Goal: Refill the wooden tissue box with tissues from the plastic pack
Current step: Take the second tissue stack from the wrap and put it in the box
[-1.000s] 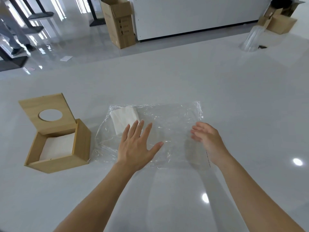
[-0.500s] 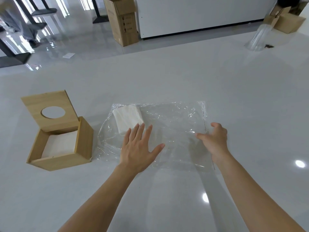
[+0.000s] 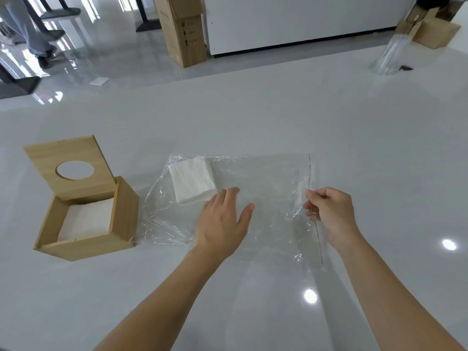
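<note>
The wooden tissue box stands at the left of the white table, its lid with a round hole tipped up and back, white tissues inside. A clear plastic pack lies flat in the middle, with a small stack of white tissues in its left end. My left hand rests flat on the plastic just right of that stack, fingers spread. My right hand pinches the pack's right edge by the perforated line and lifts it slightly.
A clear plastic roll lies at the table's far right. Beyond the table's far edge, cardboard boxes and a white counter stand on the glossy floor. A person's legs are at the far left.
My right hand has closed from loose fingers into a pinch on the pack's right edge, raising it a little. My left hand has stayed flat on the plastic.
</note>
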Motion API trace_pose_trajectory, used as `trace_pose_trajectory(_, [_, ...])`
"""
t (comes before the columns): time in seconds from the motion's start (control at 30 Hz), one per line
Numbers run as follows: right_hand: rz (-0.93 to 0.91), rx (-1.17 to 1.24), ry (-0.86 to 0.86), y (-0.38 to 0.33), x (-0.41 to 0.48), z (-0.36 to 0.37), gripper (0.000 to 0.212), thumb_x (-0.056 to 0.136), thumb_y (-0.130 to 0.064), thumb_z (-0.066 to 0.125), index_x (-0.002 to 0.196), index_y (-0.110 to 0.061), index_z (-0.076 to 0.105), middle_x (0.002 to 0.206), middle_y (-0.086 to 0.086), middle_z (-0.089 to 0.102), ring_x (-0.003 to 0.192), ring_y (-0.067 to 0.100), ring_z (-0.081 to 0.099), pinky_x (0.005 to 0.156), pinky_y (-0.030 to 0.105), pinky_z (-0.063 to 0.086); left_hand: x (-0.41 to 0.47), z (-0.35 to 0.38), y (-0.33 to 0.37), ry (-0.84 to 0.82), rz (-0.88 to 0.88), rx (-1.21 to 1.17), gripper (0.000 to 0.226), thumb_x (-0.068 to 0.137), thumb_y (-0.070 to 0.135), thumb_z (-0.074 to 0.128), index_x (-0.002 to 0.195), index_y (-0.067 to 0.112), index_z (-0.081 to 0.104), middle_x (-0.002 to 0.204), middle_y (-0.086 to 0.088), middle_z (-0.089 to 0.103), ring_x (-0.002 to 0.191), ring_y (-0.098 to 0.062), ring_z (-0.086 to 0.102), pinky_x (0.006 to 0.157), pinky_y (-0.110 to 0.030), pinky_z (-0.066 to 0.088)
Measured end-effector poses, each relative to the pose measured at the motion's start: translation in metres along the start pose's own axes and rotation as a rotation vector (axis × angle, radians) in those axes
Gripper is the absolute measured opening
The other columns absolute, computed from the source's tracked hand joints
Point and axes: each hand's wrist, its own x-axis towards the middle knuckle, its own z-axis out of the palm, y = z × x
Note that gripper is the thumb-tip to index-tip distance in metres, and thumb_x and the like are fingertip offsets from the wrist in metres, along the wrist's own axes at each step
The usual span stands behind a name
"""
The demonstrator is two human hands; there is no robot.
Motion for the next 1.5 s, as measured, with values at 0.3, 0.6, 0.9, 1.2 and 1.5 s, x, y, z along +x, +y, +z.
trace_pose_trajectory(0.3, [-0.009,0.135,-0.193,-0.016,-0.011,0.003,0.019,0.082,-0.007,0.067,0.065,-0.003,0.059,0.044,0.001,0.054,0.039,0.012,0.046,0.043,0.021,0.042,0.000,-0.001,0.081,-0.357,-0.116,-0.133,0.076,0.070,0.074,0.055,0.111,0.011,0.043,0.110,0.001,0.054,0.102,-0.021,0.055,0.085,-0.034,0.045])
trace_pose_trajectory(0.6, [-0.065,0.128,-0.202,-0.003,-0.009,-0.008,0.016,0.082,-0.005,0.066,0.067,-0.004,0.062,0.048,0.004,0.053,0.046,0.016,0.043,0.048,0.026,0.036,0.006,0.016,0.059,-0.388,-0.073,0.102,0.035,0.087,0.030,0.056,0.114,0.012,0.044,0.111,-0.005,0.053,0.106,-0.027,0.051,0.080,-0.034,0.039])
trace_pose_trajectory(0.9, [0.105,0.270,-0.523,-0.005,-0.022,-0.006,0.028,0.093,-0.004,0.046,0.066,-0.006,0.051,0.064,0.005,0.055,0.064,0.019,0.052,0.063,0.025,0.044,0.004,0.022,0.063,-0.476,-0.278,-0.376,0.063,0.070,0.069,0.061,0.095,0.013,0.048,0.091,0.003,0.057,0.080,-0.017,0.054,0.069,-0.031,0.040])
trace_pose_trajectory(1.2, [0.124,0.273,-0.565,0.000,-0.029,-0.005,0.021,0.091,-0.006,0.048,0.072,-0.005,0.056,0.077,0.007,0.070,0.073,0.018,0.067,0.062,0.027,0.053,0.006,0.023,0.045,-0.384,-0.271,-0.564,0.012,0.084,0.019,0.067,0.081,0.012,0.058,0.067,0.004,0.063,0.060,-0.013,0.063,0.053,-0.023,0.046])
trace_pose_trajectory(1.5, [0.086,-0.036,-0.209,0.014,-0.012,-0.018,0.014,0.086,-0.006,0.061,0.074,-0.001,0.056,0.062,0.008,0.062,0.059,0.021,0.057,0.056,0.023,0.048,0.003,0.016,0.041,-0.286,-0.338,-0.503,0.013,0.087,0.017,0.056,0.077,0.010,0.056,0.074,-0.008,0.069,0.053,-0.017,0.064,0.057,-0.033,0.053])
